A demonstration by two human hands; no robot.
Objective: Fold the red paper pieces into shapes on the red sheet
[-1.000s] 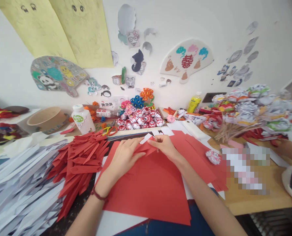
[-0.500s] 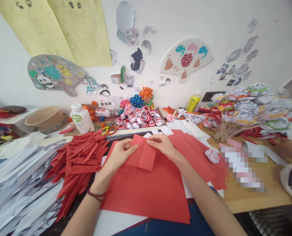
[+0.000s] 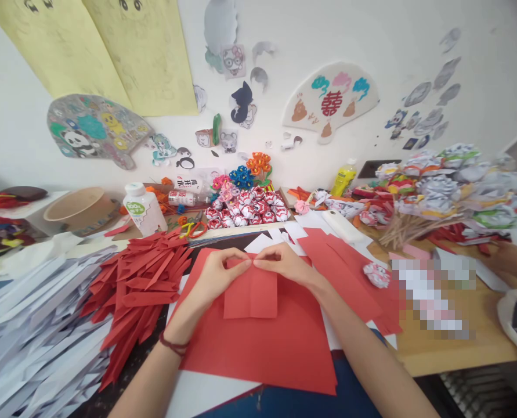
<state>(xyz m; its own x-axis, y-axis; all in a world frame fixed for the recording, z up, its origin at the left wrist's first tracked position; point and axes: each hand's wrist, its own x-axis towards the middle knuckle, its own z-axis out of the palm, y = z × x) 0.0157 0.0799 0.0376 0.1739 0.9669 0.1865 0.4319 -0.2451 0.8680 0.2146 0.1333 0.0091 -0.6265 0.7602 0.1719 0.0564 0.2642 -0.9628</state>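
Left: I logged folded white strips (image 3: 36,331), then folded red strips (image 3: 140,284), seemingly finished. Centre, over a large red sheet (image 3: 258,357): left hand (image 3: 217,276) pinched the far edge of a creased red paper (image 3: 263,297), thumb against fingers; right hand (image 3: 288,264) pinched the same edge just beside it. One centre crease showed; I judged that piece partway. Right: flat red sheets (image 3: 349,281) lay, apparently unworked.
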